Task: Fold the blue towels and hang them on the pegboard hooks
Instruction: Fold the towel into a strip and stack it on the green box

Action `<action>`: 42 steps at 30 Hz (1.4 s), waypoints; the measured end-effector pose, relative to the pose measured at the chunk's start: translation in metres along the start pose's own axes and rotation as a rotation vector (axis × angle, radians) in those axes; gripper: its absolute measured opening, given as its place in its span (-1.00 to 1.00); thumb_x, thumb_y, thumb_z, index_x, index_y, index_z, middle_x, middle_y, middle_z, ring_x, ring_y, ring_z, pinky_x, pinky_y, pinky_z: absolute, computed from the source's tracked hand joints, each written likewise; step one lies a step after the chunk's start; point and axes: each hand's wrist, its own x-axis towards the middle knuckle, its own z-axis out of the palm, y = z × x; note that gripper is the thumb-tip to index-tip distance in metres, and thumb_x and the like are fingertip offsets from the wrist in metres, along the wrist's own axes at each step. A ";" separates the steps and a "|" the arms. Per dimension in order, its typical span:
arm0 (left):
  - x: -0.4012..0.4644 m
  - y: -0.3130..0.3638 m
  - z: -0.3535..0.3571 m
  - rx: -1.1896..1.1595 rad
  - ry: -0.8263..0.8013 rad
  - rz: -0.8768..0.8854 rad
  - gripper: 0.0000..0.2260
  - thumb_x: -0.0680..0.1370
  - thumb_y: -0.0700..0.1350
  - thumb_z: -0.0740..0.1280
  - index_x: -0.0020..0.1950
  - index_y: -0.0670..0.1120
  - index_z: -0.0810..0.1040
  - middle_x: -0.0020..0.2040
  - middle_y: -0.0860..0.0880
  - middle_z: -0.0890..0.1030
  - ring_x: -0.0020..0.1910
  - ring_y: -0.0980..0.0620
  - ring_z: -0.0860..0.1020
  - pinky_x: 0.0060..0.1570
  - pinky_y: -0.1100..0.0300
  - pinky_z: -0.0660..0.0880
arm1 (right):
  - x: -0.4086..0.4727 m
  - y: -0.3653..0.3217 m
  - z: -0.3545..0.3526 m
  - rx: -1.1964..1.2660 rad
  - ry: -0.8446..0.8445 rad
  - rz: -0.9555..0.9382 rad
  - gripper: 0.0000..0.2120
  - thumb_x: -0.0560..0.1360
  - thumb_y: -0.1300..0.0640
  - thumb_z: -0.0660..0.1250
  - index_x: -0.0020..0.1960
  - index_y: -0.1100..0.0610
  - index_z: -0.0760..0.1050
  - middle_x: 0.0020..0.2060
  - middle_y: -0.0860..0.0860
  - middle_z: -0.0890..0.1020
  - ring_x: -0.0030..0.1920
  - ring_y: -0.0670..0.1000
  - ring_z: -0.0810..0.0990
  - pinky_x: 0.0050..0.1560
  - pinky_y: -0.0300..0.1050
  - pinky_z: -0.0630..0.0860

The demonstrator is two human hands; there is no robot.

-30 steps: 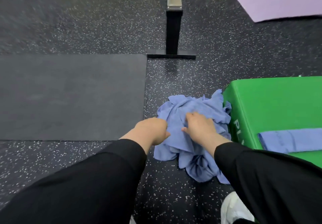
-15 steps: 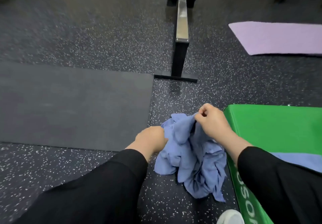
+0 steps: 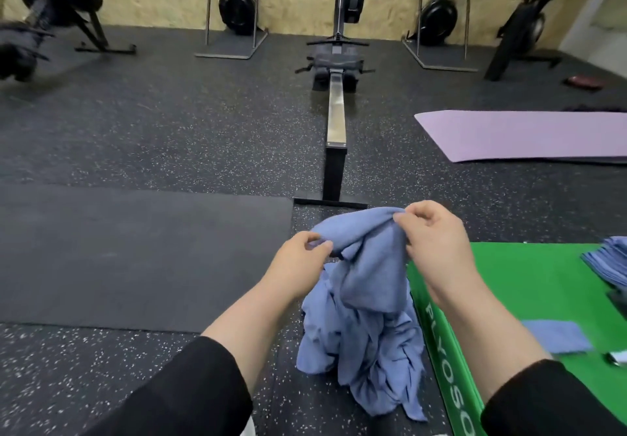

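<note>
From the head camera, I saw that the view had tilted up since half a second before: the plywood wall and a row of black exercise machines (image 3: pixel 236 3) along it had come into sight, where earlier only the floor showed. Both of my hands had risen too. The right hand (image 3: pixel 437 242), which earlier pinched a fold low over the heap, now held the upper edge of a blue towel (image 3: pixel 369 266) higher up, fingers curled and thumb pinching the cloth. The left hand (image 3: pixel 298 262), earlier a closed fist at the heap's left side, now pinched the same towel's edge between thumb and fingertips, a little lower and to the left. The edge stretched between the two hands, and the towel hung down from it onto the pile of blue towels (image 3: pixel 366 361), crumpled on the speckled floor just beside the green box (image 3: pixel 529 286).

Both forearms reached forward from black sleeves (image 3: pixel 190 391), the right wrist over the box's near corner. On the box lay a folded blue towel (image 3: pixel 556 335), with a stack of blue towels (image 3: pixel 607 262) at its far right edge. A rowing machine rail (image 3: pixel 336 120) ran straight ahead, a grey mat (image 3: pixel 135 252) lay to the left and a purple mat (image 3: pixel 522 135) to the right.
</note>
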 end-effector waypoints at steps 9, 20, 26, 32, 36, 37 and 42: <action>-0.001 0.001 0.012 -0.422 -0.071 -0.221 -0.90 0.65 -0.09 0.28 0.08 -0.03 0.58 -0.03 -0.05 0.66 -0.13 -0.04 0.61 -0.11 0.08 0.51 | 0.002 -0.008 -0.003 0.230 -0.064 0.076 -0.83 0.48 0.13 0.37 -0.26 -0.05 0.59 -0.25 0.07 0.46 -0.19 0.08 0.36 -0.27 0.00 0.24; 0.017 0.028 0.004 -0.284 0.225 0.181 -0.63 0.56 -0.32 0.19 0.08 0.12 0.61 -0.08 -0.12 0.66 -0.17 0.06 0.54 -0.04 0.06 0.54 | 0.027 0.011 -0.009 -0.437 -0.299 -0.027 -0.88 0.46 0.13 0.45 -0.21 0.10 0.55 -0.43 -0.09 0.56 -0.39 -0.05 0.42 -0.32 -0.12 0.35; 0.007 0.050 0.002 -0.110 -0.033 0.268 -0.62 0.60 -0.36 0.12 0.20 0.06 0.53 -0.39 0.16 0.50 -0.44 0.23 0.42 -0.36 0.38 0.35 | 0.027 0.011 -0.002 -0.488 -0.540 -0.105 -0.56 0.55 0.08 0.43 0.41 -0.07 0.45 0.29 -0.19 0.56 0.28 -0.18 0.53 0.34 -0.13 0.44; 0.000 0.055 0.005 -0.096 -0.096 0.301 -0.65 0.61 -0.35 0.16 0.17 0.04 0.56 -0.39 0.18 0.49 -0.43 0.22 0.42 -0.39 0.40 0.35 | 0.026 0.012 0.012 -0.376 -0.610 -0.151 -0.61 0.51 -0.04 0.37 0.33 -0.12 0.53 0.23 -0.22 0.63 0.31 -0.17 0.54 0.39 0.04 0.44; -0.001 0.055 0.001 -0.105 -0.075 0.310 -0.63 0.57 -0.36 0.16 0.14 0.05 0.57 -0.34 0.05 0.47 -0.38 0.12 0.41 -0.36 0.29 0.35 | 0.026 0.014 0.018 -0.170 -0.632 -0.055 -0.77 0.57 0.17 0.39 0.22 0.02 0.60 0.10 -0.12 0.71 0.12 -0.20 0.63 0.22 -0.15 0.51; 0.001 0.054 0.000 -0.111 -0.055 0.310 -0.63 0.56 -0.36 0.16 0.14 0.04 0.57 -0.35 0.04 0.44 -0.38 0.11 0.38 -0.36 0.26 0.34 | 0.025 0.013 0.018 -0.127 -0.626 -0.037 -0.81 0.58 0.23 0.37 0.17 0.08 0.62 0.02 -0.11 0.72 0.00 -0.22 0.64 0.11 -0.24 0.50; 0.003 0.050 -0.003 -0.085 0.019 0.276 -0.82 0.60 -0.15 0.30 0.12 0.08 0.61 -0.29 -0.02 0.50 -0.34 0.11 0.43 -0.30 0.13 0.42 | 0.022 0.009 0.018 -0.046 -0.523 -0.081 -0.94 0.59 0.29 0.34 -0.01 0.23 0.60 -0.16 0.14 0.72 -0.20 -0.11 0.58 -0.11 -0.17 0.49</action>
